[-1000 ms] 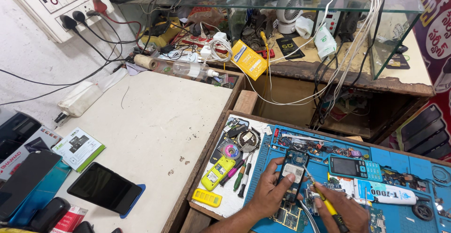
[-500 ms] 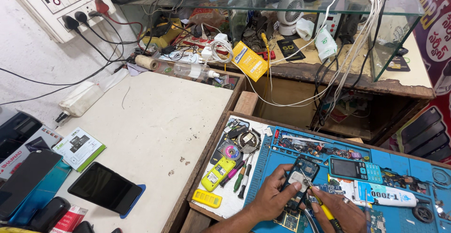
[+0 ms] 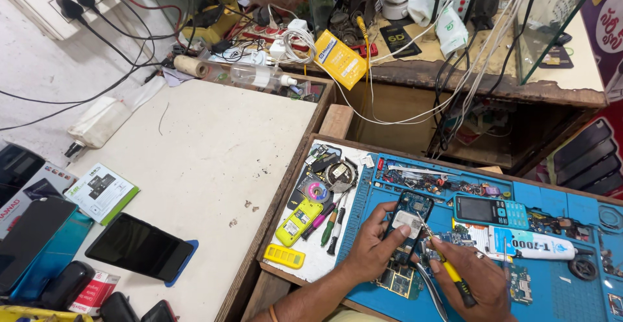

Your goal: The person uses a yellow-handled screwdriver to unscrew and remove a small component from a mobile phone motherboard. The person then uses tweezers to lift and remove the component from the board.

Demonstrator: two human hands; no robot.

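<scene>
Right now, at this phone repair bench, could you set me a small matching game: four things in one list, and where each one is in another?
Things:
1. opened phone
2. yellow-handled screwdriver
3. black smartphone
4. yellow box

Places:
A. flat on the white table
B. in the right hand
C. leaning at the back among cables
D. in the left hand, over the blue mat

Pairs: 1-D, 2-B, 3-A, 4-C
</scene>
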